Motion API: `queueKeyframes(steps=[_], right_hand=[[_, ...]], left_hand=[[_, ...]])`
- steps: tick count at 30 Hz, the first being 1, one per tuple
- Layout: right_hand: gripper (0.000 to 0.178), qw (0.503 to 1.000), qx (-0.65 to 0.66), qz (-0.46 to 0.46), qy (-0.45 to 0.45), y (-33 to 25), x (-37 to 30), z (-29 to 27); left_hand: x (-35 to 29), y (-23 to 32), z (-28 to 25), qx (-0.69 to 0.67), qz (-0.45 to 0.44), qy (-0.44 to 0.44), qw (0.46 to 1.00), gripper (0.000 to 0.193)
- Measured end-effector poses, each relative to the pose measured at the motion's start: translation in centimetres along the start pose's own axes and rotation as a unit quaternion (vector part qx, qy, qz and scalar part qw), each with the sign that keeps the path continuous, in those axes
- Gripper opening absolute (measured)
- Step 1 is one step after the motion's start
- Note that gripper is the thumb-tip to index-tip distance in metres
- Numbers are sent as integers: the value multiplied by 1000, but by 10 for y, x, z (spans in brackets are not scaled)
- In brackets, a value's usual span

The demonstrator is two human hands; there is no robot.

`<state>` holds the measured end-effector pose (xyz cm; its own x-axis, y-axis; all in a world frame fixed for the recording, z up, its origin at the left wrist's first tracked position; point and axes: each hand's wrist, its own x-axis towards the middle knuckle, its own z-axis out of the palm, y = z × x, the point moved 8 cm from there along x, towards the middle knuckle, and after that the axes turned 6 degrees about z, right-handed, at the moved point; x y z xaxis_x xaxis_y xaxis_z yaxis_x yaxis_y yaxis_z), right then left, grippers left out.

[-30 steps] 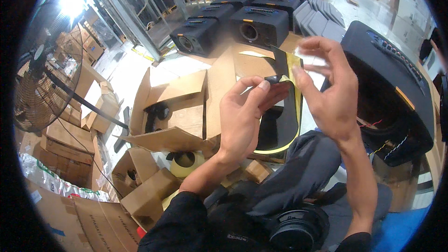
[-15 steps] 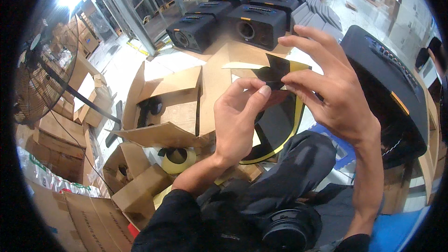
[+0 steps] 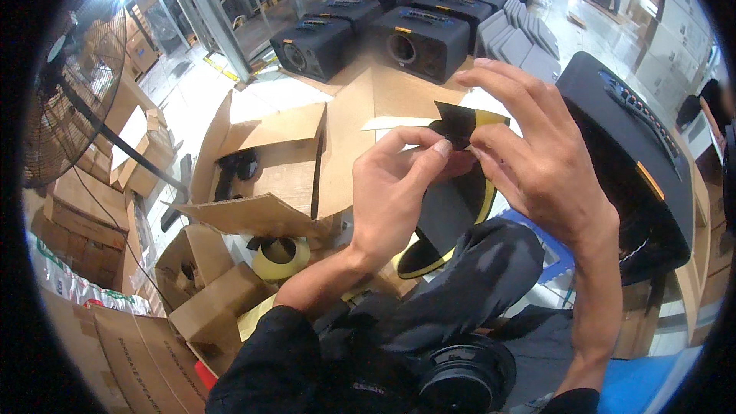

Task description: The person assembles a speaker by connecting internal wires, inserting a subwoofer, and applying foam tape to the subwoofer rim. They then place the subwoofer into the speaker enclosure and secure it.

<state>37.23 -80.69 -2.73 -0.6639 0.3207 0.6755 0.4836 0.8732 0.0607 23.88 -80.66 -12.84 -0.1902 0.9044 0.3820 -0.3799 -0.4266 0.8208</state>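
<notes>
My left hand [image 3: 392,192] and my right hand [image 3: 550,157] meet at mid-picture, thumbs and forefingers pinched close together. Between and behind their fingertips is a thin black piece [image 3: 454,123] like foam or tape; its lower part is hidden by the fingers. The right hand's other fingers are raised and curved. Beneath the hands lies a black sheet with yellow edges [image 3: 448,211], partly covered. A round black speaker driver [image 3: 458,379] rests in my lap.
An open cardboard box [image 3: 284,176] with black parts stands left, beside a yellow-and-black roll [image 3: 280,258]. A fan [image 3: 73,100] is at far left. A large black speaker cabinet [image 3: 625,161] stands right; several more cabinets [image 3: 422,42] and stacked grey panels [image 3: 521,34] are behind.
My right fingertips have drawn closer to my left ones, around the black piece. The whole view has shifted slightly.
</notes>
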Motion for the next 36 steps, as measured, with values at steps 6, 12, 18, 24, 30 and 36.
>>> queueKeyframes(steps=[6,12,18,24,30,36], right_hand=[[19,1000,-27,2,-8,-1,-1,5],[18,997,-66,-29,21,-6,-2,9],[20,997,-69,-33,17,-3,-5,16],[21,999,-36,-1,23,9,-9,15],[19,997,-34,25,60,28,-10,12],[12,989,25,67,128,55,-15,6]], left_hand=[[0,-4,0,6,-8,8,1000,17],[3,-8,-2,-41,-47,37,997,20],[4,-15,0,-49,-95,33,994,30],[6,-21,1,-122,-110,27,986,30],[1,-20,-9,-70,-82,64,992,24],[-15,-27,-19,-107,-89,83,987,21]])
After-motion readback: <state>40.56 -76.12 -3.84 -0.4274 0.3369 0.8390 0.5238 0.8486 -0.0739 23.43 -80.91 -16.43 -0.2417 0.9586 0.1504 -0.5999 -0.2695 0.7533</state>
